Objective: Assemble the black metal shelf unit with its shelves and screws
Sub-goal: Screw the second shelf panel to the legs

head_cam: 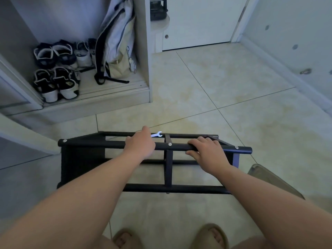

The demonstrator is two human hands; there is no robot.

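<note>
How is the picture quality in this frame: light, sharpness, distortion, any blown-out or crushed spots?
Head view: dim, bluish light, soft all over; wide-angle bending curves the pale wardrobe edges; the black metal shelf frame loses detail in its dark side panel; the small silver wrench in the left hand glares white.

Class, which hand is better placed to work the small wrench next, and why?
Left, probably. The wrench sits at the fingertips of the left hand, though whether it is held is unclear. The right hand curls round the top bar of the shelf frame, farther off, steadying it.
</note>
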